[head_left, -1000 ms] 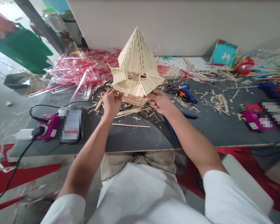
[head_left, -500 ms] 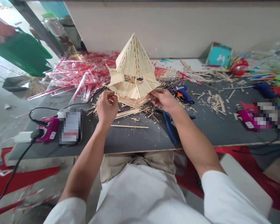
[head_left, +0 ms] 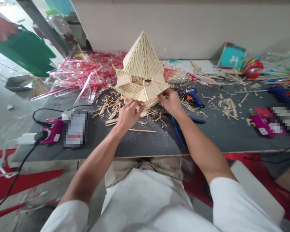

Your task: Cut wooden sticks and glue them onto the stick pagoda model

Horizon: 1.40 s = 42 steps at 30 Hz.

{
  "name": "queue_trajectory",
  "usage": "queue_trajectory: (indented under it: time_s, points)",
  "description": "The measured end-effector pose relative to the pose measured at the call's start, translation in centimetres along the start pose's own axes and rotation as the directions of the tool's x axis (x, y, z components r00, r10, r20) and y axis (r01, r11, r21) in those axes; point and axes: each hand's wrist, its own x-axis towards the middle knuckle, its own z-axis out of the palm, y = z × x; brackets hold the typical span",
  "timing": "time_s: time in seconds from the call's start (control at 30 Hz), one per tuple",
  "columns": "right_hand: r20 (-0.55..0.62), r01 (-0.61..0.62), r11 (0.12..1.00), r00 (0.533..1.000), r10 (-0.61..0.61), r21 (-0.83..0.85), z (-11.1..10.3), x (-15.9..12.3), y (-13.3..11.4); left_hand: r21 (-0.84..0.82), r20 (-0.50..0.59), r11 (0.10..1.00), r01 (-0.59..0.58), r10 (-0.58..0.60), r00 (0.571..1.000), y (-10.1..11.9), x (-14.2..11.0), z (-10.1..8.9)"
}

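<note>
A model pavilion point(head_left: 145, 61) built of pale wooden sticks stands on the dark table, with a pointed roof above a flared lower roof. My right hand point(head_left: 170, 100) has its fingers closed at the right front edge of that lower roof. At the front base of the model is my left hand point(head_left: 128, 114), its thumb and fingers drawn together; whatever lies between them is hidden. Short cut sticks point(head_left: 108, 104) are scattered left of the model. One long thin stick point(head_left: 143, 130) lies on the table in front. Beside my right forearm are blue-handled pliers point(head_left: 178, 132), partly covered.
A blue glue gun point(head_left: 193, 96) lies right of the model. Red and clear plastic wrappers point(head_left: 87, 74) heap up at the back left. A phone point(head_left: 75, 129) and a purple power adapter point(head_left: 53, 130) with cables occupy the left side. A white panel point(head_left: 183, 29) borders the back.
My left hand has moved right, from the model's left front edge to its front base. My right hand stays at the right edge. The whole view has shifted slightly.
</note>
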Motion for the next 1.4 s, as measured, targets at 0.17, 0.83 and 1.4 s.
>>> queue_trajectory:
  time_s: [0.17, 0.83, 1.4]
  points:
    - [-0.141, 0.112, 0.981, 0.981, -0.135, -0.158, 0.3, 0.9, 1.1, 0.046, -0.048, 0.999, 0.021, -0.019, 0.999, -0.5, 0.6, 0.4]
    - [0.098, 0.087, 0.958, 0.993, -0.063, -0.272, -2.6, -0.5, -0.4, 0.028, 0.475, 0.97, -0.241, 0.199, 0.857, 0.8, -0.9, -4.1]
    - [0.034, 0.064, 0.924, 0.998, -0.056, -0.377, -7.1, -0.9, -1.4, 0.012, 0.567, 0.971, -0.239, 0.19, 0.801, 0.5, -0.8, -3.8]
